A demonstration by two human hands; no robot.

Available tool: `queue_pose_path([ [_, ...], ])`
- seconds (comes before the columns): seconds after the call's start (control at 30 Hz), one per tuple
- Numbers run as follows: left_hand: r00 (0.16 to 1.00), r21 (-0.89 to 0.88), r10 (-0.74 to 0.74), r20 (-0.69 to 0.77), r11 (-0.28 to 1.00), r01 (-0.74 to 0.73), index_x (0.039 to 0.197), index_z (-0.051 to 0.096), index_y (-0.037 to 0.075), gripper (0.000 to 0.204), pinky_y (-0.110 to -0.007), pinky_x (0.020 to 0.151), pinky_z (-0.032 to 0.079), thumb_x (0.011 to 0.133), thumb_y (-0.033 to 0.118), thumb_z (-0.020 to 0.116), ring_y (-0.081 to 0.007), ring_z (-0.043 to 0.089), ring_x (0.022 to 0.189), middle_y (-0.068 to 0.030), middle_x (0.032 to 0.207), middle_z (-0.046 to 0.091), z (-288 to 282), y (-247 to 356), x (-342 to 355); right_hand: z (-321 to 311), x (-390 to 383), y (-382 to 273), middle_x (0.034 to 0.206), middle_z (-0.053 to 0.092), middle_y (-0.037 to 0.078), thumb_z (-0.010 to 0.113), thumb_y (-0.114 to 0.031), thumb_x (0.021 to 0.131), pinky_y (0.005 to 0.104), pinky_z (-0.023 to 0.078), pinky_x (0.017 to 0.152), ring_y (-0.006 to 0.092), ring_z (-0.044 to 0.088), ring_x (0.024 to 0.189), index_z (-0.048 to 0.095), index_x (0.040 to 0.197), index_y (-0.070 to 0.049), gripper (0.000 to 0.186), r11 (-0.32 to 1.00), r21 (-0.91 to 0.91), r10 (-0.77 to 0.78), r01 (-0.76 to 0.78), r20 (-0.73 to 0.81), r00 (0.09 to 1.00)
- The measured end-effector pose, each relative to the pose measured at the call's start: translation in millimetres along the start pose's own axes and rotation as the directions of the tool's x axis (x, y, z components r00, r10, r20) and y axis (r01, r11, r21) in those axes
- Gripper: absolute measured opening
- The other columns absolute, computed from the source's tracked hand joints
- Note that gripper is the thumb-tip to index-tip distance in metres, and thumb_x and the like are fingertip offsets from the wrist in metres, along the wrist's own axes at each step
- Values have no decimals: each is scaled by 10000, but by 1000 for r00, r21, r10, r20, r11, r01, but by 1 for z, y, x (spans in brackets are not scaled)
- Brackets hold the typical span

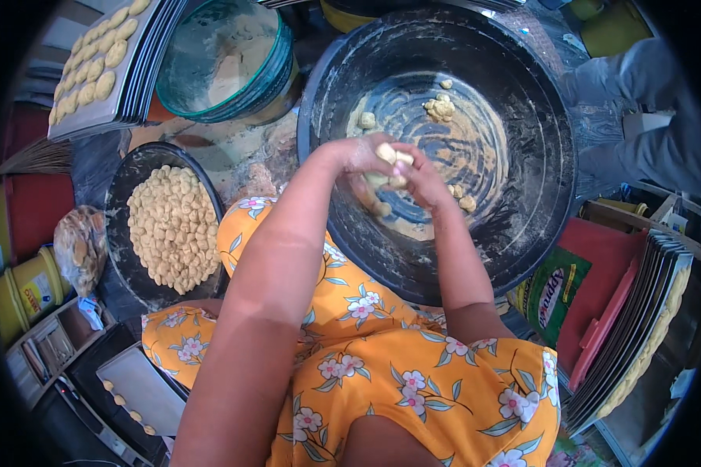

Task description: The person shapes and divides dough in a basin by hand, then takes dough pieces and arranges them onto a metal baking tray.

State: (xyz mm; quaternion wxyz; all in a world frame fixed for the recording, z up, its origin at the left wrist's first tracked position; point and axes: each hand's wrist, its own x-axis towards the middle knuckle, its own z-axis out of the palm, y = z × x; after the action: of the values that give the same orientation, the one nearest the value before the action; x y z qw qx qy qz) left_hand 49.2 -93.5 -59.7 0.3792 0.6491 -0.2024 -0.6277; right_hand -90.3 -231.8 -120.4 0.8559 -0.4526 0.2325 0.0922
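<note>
My left hand [366,158] and my right hand [417,180] are together over the large black basin [541,140], closed around several pale dough pieces [396,157]; which fingers grip which piece is hard to make out. Smudges of flour cover the basin's inside, where small dough lumps [440,109] lie near the back and others [466,202] to the right of my hands. A single lump [367,120] sits at the left. To the left of my forearm stands a smaller black tub [122,187] heaped with small dough pieces [171,222].
Stacked trays of flattened dough [89,70] and a green flour tub [175,78] stand at back left. Another person's legs [623,124] are at the right, above a red bin [600,272] and stacked trays [646,319]. A bagged item [80,249] and a tray [140,389] are at left.
</note>
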Motion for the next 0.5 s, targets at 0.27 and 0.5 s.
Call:
queue_pose_path([
  [0.27,975,-199,78,-208,972,-121,1106,562,45,384,-297,730,471,797,261,637,-151,594,821,-66,950,628,-17,-8,22,-38,9,-10,1113,546,109,607,-321,890,307,476,785,206,557,1008,572,1159,-90,357,890,-456,-100,-14,-225,969],
  [0.5,968,-312,103,-231,934,-174,1211,484,84,440,-318,761,481,792,170,584,-160,582,859,-78,995,602,-13,-6,17,25,21,2,1275,503,134,703,-140,761,348,329,1028,217,489,1163,328,1387,-45,736,929,-328,-177,171,10,984],
])
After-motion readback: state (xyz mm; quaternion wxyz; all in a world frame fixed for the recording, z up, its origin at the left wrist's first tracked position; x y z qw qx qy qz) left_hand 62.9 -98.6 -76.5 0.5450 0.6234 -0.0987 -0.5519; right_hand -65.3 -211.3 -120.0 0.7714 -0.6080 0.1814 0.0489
